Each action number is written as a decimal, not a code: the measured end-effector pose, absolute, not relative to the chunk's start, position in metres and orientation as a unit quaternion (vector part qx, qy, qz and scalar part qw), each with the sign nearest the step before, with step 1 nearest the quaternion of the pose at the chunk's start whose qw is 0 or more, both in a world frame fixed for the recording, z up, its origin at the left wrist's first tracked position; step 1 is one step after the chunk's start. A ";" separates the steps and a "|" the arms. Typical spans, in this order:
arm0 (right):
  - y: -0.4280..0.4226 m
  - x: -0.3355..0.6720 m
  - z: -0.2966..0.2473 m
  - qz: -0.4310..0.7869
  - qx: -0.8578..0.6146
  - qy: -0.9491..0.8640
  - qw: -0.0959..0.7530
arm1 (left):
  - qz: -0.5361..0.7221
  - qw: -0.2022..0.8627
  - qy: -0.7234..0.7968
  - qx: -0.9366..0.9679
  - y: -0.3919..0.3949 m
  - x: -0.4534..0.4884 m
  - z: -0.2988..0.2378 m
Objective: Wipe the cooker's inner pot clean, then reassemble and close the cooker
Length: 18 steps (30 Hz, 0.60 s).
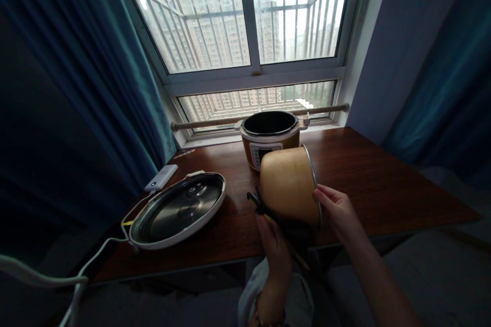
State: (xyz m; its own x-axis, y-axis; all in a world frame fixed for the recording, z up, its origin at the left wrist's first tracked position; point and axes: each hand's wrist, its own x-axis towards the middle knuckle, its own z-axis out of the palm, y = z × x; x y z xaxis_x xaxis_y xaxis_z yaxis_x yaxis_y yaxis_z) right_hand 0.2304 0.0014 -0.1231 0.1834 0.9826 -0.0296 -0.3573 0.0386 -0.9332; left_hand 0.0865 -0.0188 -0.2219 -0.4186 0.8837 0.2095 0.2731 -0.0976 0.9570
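Inner cooker pot (288,179): tan-gold outside, silver rim (312,165), tipped on its side over front of wood table (368,179). R hand (339,209) pinches rim; L hand (275,245) below w/ dark, yellow-edged item (261,207), can't tell how tight. Elec. cooker base (249,145) just behind pot, lid (178,209) to L.

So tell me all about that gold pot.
The pot looks metal: dull gold outside, with a silvery rim. It is held tipped on its side in front of the cooker, mouth to the picture's right, inside hidden. The right hand grips its rim; the left hand is below, by a dark thing.
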 end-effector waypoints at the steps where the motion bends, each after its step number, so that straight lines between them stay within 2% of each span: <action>1: -0.002 0.231 -0.128 0.525 -0.455 -0.360 0.623 | 0.568 0.246 0.622 0.479 -0.019 0.087 -0.223; 5: -0.013 0.230 -0.141 0.509 -0.460 -0.370 0.626 | 0.527 0.053 0.607 0.592 -0.022 0.092 -0.219; 9: -0.020 0.227 -0.133 0.528 -0.436 -0.353 0.637 | 0.421 -0.143 0.509 0.737 -0.034 0.107 -0.209; 14: -0.026 0.223 -0.107 0.561 -0.431 -0.322 0.629 | 0.385 -0.220 0.413 0.796 -0.047 0.116 -0.203; 18: -0.024 0.220 -0.096 0.586 -0.418 -0.306 0.623 | 0.410 -0.220 0.441 0.768 -0.047 0.113 -0.200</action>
State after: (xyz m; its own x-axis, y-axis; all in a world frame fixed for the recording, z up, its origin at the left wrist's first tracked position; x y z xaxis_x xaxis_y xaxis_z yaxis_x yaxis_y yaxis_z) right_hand 0.2202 -0.0235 -0.0958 0.1263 0.9860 -0.1089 -0.4753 -0.0362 -0.8791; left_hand 0.1130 -0.0465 -0.1996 0.2750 0.4972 0.8229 0.8574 -0.5141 0.0240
